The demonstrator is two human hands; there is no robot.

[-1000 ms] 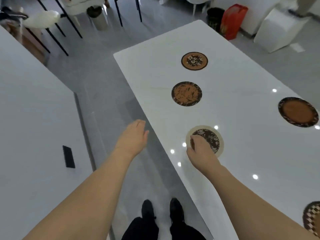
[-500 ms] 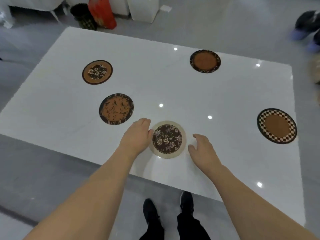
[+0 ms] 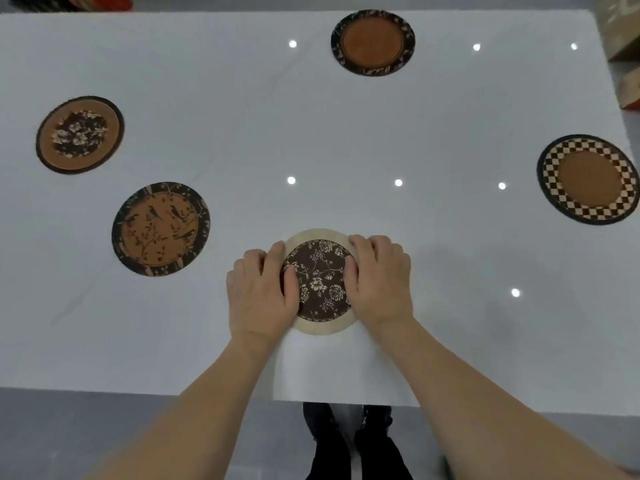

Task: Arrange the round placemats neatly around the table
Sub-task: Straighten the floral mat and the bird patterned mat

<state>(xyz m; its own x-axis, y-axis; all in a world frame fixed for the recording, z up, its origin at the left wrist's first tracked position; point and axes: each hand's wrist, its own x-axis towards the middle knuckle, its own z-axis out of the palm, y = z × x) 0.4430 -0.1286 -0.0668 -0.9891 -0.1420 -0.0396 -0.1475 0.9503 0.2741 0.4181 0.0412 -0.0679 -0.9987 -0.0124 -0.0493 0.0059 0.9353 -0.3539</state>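
A cream-rimmed placemat with a dark floral centre (image 3: 320,282) lies flat near the front edge of the white table (image 3: 242,98). My left hand (image 3: 261,292) presses on its left side and my right hand (image 3: 377,278) on its right side, fingers curled over the mat. To the left lies a bird-pattern placemat (image 3: 161,229), and farther left an orange one with a dark flower centre (image 3: 80,134). A brown placemat with a dark rim (image 3: 373,42) sits at the far side. A checkered-rim placemat (image 3: 588,179) lies at the right.
The table's front edge runs just above my black shoes (image 3: 346,441) on the grey floor. Bright ceiling-light reflections dot the glossy tabletop. Cardboard boxes (image 3: 623,36) stand beyond the table's right end.
The view has swung square onto the table's long side. Both hands, beside the floral mat half a second ago, now rest on its two sides.
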